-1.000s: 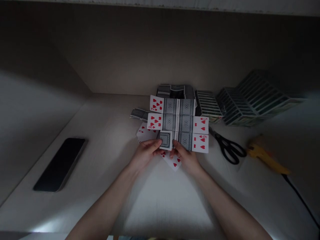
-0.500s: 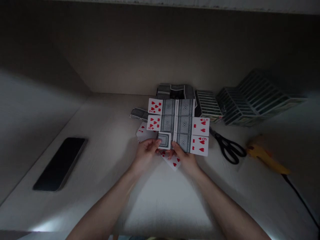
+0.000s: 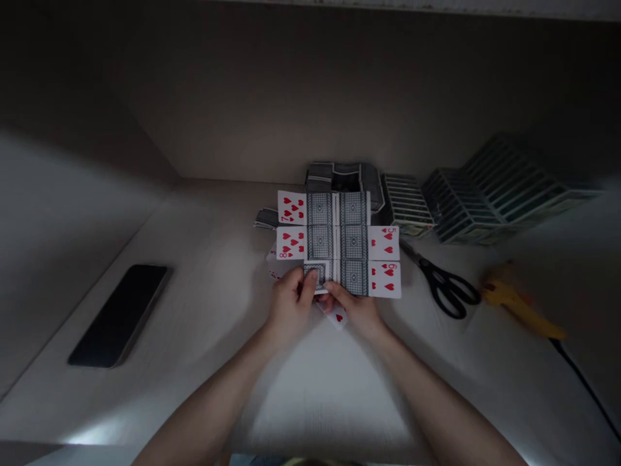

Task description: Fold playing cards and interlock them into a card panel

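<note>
**A:** What do we have in hand here?

**B:** A card panel [image 3: 339, 243] of folded playing cards joined in rows, held over the worktop [image 3: 315, 388]. Our left hand [image 3: 290, 309] has its grip clamped on the panel's near left corner. Our right hand [image 3: 356, 310] pinches the near edge beside it.

**A:** And around the panel?

**B:** A loose card [image 3: 338, 316] lies beneath it, scissors [image 3: 444, 285] to its right, and a phone [image 3: 120, 315] well to its left. We judge the corner piece is being seated; a next move calls for keeping the rows level.

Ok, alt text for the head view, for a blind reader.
Left hand and right hand grip the near edge of a panel of joined playing cards at a pale desk. Phone at left; scissors and yellow tool at right.
</note>
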`<state>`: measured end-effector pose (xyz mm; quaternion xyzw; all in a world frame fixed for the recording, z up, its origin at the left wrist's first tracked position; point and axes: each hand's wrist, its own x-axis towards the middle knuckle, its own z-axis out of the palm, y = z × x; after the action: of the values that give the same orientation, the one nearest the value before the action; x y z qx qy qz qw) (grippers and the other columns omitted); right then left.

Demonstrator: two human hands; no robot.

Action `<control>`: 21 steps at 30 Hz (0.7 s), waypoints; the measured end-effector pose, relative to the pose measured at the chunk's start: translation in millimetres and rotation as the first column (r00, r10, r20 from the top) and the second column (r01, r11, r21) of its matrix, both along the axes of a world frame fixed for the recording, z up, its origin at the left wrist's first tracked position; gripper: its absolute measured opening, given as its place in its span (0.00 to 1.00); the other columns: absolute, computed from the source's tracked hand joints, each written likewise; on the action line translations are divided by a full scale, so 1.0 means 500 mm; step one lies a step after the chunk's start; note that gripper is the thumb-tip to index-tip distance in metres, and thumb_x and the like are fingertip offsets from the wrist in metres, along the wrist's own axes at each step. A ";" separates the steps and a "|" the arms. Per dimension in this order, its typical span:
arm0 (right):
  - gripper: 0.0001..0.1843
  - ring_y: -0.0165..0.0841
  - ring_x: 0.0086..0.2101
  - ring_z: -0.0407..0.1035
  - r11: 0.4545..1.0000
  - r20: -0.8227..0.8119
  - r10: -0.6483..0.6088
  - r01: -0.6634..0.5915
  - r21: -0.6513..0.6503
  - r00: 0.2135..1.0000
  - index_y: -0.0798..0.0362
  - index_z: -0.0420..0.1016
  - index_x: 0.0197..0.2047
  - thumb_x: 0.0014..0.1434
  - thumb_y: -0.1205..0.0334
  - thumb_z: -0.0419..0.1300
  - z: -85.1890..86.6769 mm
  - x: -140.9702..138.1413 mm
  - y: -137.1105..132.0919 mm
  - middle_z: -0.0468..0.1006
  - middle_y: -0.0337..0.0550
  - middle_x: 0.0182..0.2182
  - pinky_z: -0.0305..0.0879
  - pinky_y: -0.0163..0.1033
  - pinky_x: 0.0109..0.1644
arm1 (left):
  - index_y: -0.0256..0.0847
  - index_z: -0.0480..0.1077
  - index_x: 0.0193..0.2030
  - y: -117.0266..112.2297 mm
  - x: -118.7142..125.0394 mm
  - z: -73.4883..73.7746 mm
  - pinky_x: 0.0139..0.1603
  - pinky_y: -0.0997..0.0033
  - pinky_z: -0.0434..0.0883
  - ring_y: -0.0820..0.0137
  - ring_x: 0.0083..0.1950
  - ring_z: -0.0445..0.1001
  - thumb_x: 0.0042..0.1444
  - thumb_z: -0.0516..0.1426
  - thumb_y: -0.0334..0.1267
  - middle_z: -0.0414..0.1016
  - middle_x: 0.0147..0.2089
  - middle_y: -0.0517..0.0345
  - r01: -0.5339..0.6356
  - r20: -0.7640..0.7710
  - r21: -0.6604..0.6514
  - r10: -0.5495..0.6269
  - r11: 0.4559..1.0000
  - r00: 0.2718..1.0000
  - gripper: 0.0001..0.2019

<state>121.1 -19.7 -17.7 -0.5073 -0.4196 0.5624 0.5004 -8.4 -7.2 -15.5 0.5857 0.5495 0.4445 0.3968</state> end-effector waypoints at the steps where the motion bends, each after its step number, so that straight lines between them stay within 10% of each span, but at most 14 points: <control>1: 0.16 0.31 0.19 0.67 1.000 -0.003 -0.002 0.002 -0.003 1.000 0.53 0.69 0.14 0.48 0.55 0.60 0.001 0.000 0.001 0.71 0.40 0.14 0.67 0.38 0.30 | 0.39 0.60 0.20 0.000 0.000 0.001 0.24 0.75 0.55 0.76 0.23 0.58 0.53 0.52 0.46 0.60 0.19 0.63 -0.002 -0.003 0.001 0.002 1.000 1.000 0.16; 8: 0.13 0.28 0.16 0.64 0.997 -0.104 -0.071 0.073 0.020 0.992 0.55 0.72 0.19 0.48 0.55 0.60 -0.008 0.005 0.011 0.73 0.40 0.16 0.64 0.36 0.23 | 0.38 0.63 0.22 0.003 0.005 0.009 0.25 0.74 0.59 0.74 0.23 0.62 0.55 0.46 0.51 0.63 0.20 0.60 0.136 0.302 -0.124 -0.093 0.983 0.949 0.20; 21: 0.16 0.27 0.15 0.63 0.999 -0.067 -0.048 0.048 -0.002 0.997 0.55 0.71 0.18 0.48 0.52 0.60 -0.005 0.011 0.012 0.70 0.38 0.12 0.63 0.34 0.22 | 0.38 0.63 0.17 -0.005 0.000 0.013 0.23 0.75 0.53 0.75 0.21 0.56 0.52 0.51 0.48 0.59 0.16 0.62 0.100 0.068 -0.046 -0.097 0.994 0.993 0.19</control>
<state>126.8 -13.8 -20.2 -0.4982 -0.3904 0.5668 0.5274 -8.6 -9.7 -9.0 0.5872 0.5172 0.4297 0.4506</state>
